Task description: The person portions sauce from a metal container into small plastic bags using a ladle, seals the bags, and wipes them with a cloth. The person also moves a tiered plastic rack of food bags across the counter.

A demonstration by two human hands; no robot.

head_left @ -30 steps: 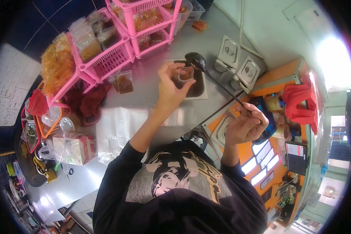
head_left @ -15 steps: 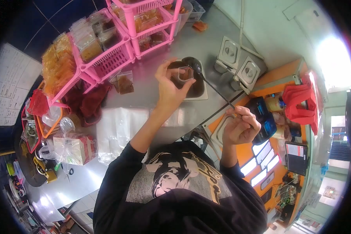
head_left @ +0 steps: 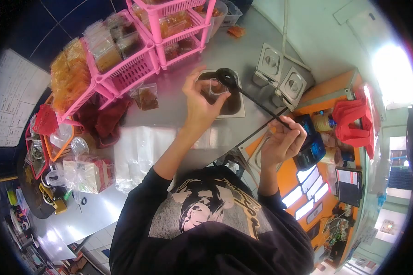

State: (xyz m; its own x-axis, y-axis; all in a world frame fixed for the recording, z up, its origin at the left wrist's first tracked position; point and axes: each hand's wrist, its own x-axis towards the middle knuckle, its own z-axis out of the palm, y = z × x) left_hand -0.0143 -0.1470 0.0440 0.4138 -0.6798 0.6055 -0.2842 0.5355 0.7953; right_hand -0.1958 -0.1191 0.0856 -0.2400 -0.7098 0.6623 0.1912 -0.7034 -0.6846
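My left hand (head_left: pixel 201 98) holds a small clear plastic bag (head_left: pixel 215 87) by its rim, fingers curled round its opening. Below it is a steel container (head_left: pixel 237 114) with dark brown contents, set in the counter. In my right hand (head_left: pixel 284 140), the fingers are closed on the handle of a black ladle (head_left: pixel 226 78). The ladle's bowl is beside the bag's opening, over the container's upper part. How much the bag holds is hard to make out.
Pink baskets (head_left: pixel 128 75) with filled packets stand at upper left. A filled packet (head_left: pixel 147 97) and clear plastic sheets (head_left: pixel 144 153) lie on the steel counter (head_left: pixel 188 59). Two lidded steel containers (head_left: pixel 269 62) are at upper right, above an orange surface (head_left: pixel 280 178).
The ladle went down into the container, then rose with its bowl tilted towards the bag. My right hand shifted left. My left hand kept its hold on the bag and hardly moved.
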